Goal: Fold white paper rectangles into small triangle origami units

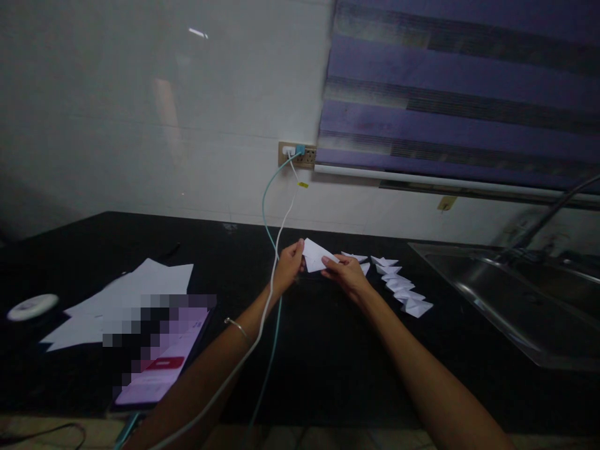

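Observation:
Between my two hands, above the dark countertop, is a piece of folded white paper with a pointed outline. My left hand pinches its left side. At its right end my right hand grips it, the thumb lying on top. Just behind and beside my right hand sit white folded paper boats, partly hidden by the hand. Farther right, a row of several more paper boats runs toward me, close together.
Loose white sheets lie at the left beside a lit tablet and a round white object. White and teal cables hang from a wall socket, crossing in front of my left arm. A metal sink is at the right.

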The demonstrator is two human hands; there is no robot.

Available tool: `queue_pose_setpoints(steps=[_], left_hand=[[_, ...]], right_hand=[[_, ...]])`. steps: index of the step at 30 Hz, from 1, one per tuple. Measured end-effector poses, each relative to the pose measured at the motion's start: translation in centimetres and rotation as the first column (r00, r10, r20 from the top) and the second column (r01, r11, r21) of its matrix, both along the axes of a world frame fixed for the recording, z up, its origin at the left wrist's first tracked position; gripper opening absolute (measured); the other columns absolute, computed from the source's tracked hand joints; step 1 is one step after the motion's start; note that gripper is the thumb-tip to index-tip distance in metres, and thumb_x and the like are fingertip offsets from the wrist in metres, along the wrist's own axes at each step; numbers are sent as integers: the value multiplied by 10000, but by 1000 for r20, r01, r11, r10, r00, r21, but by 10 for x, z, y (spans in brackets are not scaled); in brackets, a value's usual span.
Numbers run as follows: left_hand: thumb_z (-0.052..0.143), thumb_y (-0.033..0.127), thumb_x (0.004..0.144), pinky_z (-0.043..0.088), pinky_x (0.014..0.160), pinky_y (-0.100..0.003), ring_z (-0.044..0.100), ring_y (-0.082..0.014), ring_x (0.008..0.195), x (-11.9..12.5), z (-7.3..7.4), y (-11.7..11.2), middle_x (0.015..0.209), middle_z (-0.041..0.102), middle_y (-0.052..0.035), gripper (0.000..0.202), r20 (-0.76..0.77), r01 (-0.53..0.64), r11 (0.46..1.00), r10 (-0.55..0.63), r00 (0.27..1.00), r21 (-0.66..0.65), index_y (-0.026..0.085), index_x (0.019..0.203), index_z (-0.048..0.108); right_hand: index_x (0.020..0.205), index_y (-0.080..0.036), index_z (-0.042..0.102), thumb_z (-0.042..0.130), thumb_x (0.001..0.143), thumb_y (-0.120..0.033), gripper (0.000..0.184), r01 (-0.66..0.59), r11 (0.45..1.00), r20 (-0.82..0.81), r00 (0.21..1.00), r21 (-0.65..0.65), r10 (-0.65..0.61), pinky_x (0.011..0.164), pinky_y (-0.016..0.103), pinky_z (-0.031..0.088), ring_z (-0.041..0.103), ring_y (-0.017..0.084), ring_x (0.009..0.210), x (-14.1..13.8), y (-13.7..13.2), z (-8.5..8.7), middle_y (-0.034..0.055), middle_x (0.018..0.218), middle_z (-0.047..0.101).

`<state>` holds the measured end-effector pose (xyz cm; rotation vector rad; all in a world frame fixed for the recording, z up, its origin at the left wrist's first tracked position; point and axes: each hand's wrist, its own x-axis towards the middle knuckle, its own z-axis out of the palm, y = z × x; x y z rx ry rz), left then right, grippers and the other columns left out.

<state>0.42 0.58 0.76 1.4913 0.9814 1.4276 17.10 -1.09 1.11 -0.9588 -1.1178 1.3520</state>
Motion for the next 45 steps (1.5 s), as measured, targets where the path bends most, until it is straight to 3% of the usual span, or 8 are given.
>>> queue_pose_setpoints(steps=[5, 11, 16, 21, 24, 29, 38, 45], left_hand=[[669, 477, 736, 376, 446, -194, 497, -86, 484, 5, 4, -8, 587, 576, -4, 367, -43, 137, 987, -140, 989, -81, 116, 732, 599], [628, 407, 795, 337, 417, -193, 486, -90, 434, 3, 6, -7, 477, 536, 2, 313, -63, 75, 995, -79, 995, -65, 117, 682, 597], [600, 434, 810, 307, 405, -197, 455, -80, 395, 1, 7, -6, 447, 528, 1, 344, -97, 84, 994, -91, 991, -71, 112, 691, 606], [606, 421, 805, 287, 396, -189, 434, -62, 389, 3, 2, -6, 484, 546, -1, 331, -176, 250, 962, -266, 948, -110, 108, 704, 643], [584, 436, 817, 281, 396, -186, 423, -58, 387, 2, -5, -2, 490, 546, -2, 352, -208, 285, 953, -300, 931, -97, 110, 708, 663], [621, 455, 783, 313, 438, -193, 467, -73, 432, 0, -13, 6, 514, 578, -19, 358, -195, 203, 978, -210, 958, -55, 115, 685, 678], [627, 433, 780, 302, 425, -193, 471, -73, 439, 0, -13, 6, 552, 602, -40, 327, -124, 229, 971, -236, 964, -68, 120, 711, 694], [666, 443, 740, 298, 434, -190, 521, -88, 516, 2, -8, -4, 652, 624, -46, 318, -6, 263, 954, -266, 964, -141, 132, 799, 686]], right_hand=[[765, -125, 703, 824, 591, -327, 293, 10, 999, -1, 1000, 32, -10, 636, 259, 583, 628, 124, 638, 1, 4, -4, 35, 729, 667], [763, -161, 621, 762, 673, -340, 245, -11, 999, -112, 994, -43, 6, 669, 310, 580, 662, 156, 645, 1, 7, -3, 38, 680, 663], [969, -211, 567, 760, 649, -349, 399, 120, 979, -32, 993, 167, -116, 648, 306, 565, 647, 147, 617, 0, 5, -1, -19, 671, 645], [953, -217, 540, 776, 609, -344, 436, 153, 956, -42, 988, 250, -147, 657, 313, 550, 627, 138, 588, 2, 7, -3, -52, 636, 602], [895, -209, 565, 790, 586, -313, 396, 163, 967, -108, 984, 195, -144, 682, 314, 543, 628, 141, 624, 2, 8, -2, -34, 670, 622], [723, -197, 600, 787, 577, -287, 253, 85, 996, -199, 976, -40, -92, 663, 266, 522, 613, 126, 674, 1, 4, 4, -19, 712, 635], [703, -187, 658, 789, 590, -338, 229, 66, 998, -94, 993, -5, -66, 580, 227, 483, 588, 109, 624, 4, 7, -3, 6, 704, 653], [747, -180, 654, 752, 626, -417, 284, 144, 961, 151, 972, 235, -182, 574, 288, 482, 585, 157, 593, 3, 13, -10, 13, 645, 632]])
